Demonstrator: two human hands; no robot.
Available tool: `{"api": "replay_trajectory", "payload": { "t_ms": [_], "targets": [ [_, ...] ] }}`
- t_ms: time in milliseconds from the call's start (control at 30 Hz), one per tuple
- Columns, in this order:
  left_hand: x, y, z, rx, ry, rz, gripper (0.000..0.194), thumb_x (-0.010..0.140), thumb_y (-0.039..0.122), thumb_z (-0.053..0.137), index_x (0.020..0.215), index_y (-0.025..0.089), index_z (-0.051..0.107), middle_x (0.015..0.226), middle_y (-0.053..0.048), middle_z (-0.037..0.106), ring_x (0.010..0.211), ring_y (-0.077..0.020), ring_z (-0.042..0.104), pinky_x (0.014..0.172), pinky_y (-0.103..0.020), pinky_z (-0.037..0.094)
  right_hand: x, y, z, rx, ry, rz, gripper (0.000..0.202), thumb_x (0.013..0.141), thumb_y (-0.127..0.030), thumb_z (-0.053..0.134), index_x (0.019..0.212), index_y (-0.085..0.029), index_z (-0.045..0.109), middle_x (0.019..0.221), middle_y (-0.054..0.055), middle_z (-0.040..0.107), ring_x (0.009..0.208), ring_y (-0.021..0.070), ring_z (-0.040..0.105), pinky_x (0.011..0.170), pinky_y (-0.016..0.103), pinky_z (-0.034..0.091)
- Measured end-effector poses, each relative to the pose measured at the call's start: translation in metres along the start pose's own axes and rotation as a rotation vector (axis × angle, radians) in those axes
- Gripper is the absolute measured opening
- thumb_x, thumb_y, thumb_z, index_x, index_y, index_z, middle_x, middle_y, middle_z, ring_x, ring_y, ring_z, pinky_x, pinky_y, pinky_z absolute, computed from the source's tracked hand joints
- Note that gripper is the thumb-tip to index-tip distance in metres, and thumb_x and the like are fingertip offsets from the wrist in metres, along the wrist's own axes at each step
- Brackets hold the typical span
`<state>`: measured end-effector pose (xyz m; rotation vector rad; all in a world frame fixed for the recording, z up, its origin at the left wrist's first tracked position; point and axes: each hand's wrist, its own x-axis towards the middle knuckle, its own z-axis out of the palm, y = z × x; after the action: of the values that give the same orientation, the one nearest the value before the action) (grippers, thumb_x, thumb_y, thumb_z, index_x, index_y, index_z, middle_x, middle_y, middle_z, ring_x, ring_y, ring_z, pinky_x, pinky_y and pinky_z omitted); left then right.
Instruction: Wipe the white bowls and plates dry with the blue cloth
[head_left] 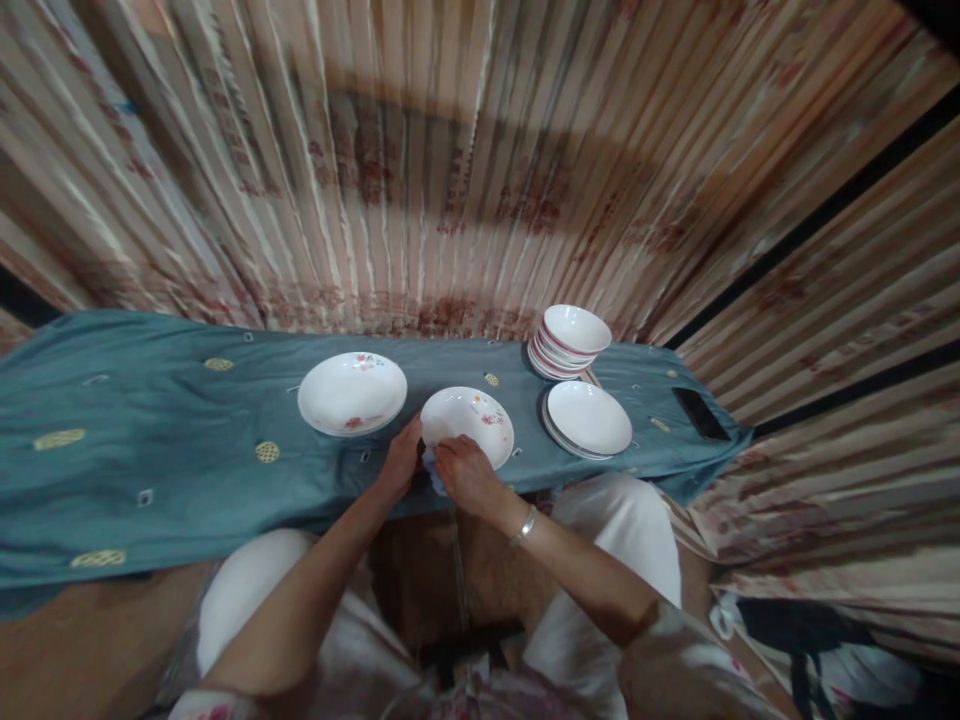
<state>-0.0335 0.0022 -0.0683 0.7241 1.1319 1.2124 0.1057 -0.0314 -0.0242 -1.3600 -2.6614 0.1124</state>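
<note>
A white plate with small flowers point(477, 415) lies on the green cloth right in front of me. My left hand point(403, 457) grips its left rim, fingers closed at the edge. A light blue cloth point(433, 468) is bunched in my right hand point(466, 472), whose closed fingers press it to the plate's near left edge. To the left is a larger flowered plate point(352, 393). White plates point(590, 417) are stacked to the right, and behind them stands a stack of bowls point(576, 330) with red rims.
The long table has a green cloth point(187, 430) with yellow motifs. A dark phone point(700, 413) lies near its right end. Pleated curtains point(390, 200) hang close behind and at the right. My knees are below the near edge.
</note>
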Motion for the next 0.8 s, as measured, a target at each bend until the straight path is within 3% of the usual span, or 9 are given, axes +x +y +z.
{"api": "replay_trajectory", "payload": {
  "t_ms": [100,167,400,567,700,800],
  "targets": [
    [0.005,-0.002,-0.002,-0.010,0.003,0.062,0.043,0.089,0.046,0.063,0.118,0.015,0.072,0.104,-0.011,0.077,0.109,-0.0270,0.068,0.089,-0.036,0.055,0.015,-0.003,-0.002,0.036,0.004,0.070,0.019,0.100,-0.016,0.052,0.096,-0.014,0.071,0.101,0.013,0.073,0.099,0.0235,0.066,0.095,0.037,0.049],
    [0.006,-0.003,-0.003,-0.016,0.015,0.055,0.046,0.089,0.051,0.063,0.115,0.014,0.073,0.103,-0.011,0.077,0.111,-0.0277,0.067,0.092,-0.037,0.055,0.025,-0.004,-0.003,0.041,-0.001,0.107,0.020,0.100,-0.019,0.052,0.097,-0.013,0.071,0.101,0.014,0.074,0.100,0.0249,0.067,0.095,0.037,0.050],
    [0.004,-0.002,-0.002,-0.071,0.005,-0.101,0.059,0.086,0.063,0.064,0.111,0.011,0.071,0.087,-0.010,0.077,0.084,-0.0242,0.072,0.066,-0.031,0.057,0.061,-0.001,-0.006,0.027,-0.013,0.254,0.029,0.101,-0.030,0.050,0.109,-0.014,0.074,0.109,0.015,0.076,0.103,0.0267,0.070,0.090,0.035,0.052],
    [0.001,0.004,0.003,-0.130,0.002,-0.161,0.057,0.087,0.063,0.063,0.108,0.010,0.070,0.078,-0.008,0.074,0.067,-0.0201,0.070,0.058,-0.029,0.056,0.070,0.005,-0.004,0.035,-0.030,0.280,0.034,0.103,-0.038,0.048,0.105,-0.015,0.073,0.107,0.014,0.077,0.103,0.0260,0.071,0.085,0.032,0.052],
    [-0.005,0.013,0.006,-0.117,-0.018,-0.233,0.053,0.096,0.057,0.051,0.122,0.013,0.067,0.090,-0.011,0.077,0.076,-0.0235,0.074,0.064,-0.034,0.060,0.072,0.024,0.000,-0.002,-0.047,0.324,0.036,0.106,-0.031,0.039,0.114,-0.013,0.070,0.112,0.014,0.076,0.103,0.0256,0.071,0.088,0.033,0.053],
    [-0.008,0.018,0.006,-0.072,-0.058,-0.206,0.046,0.097,0.042,0.056,0.136,0.019,0.062,0.107,-0.012,0.077,0.087,-0.0256,0.075,0.068,-0.037,0.062,0.064,0.049,0.003,-0.050,-0.052,0.305,0.035,0.103,-0.020,0.040,0.118,-0.006,0.068,0.120,0.020,0.073,0.112,0.0291,0.068,0.098,0.038,0.051]
  ]
}}
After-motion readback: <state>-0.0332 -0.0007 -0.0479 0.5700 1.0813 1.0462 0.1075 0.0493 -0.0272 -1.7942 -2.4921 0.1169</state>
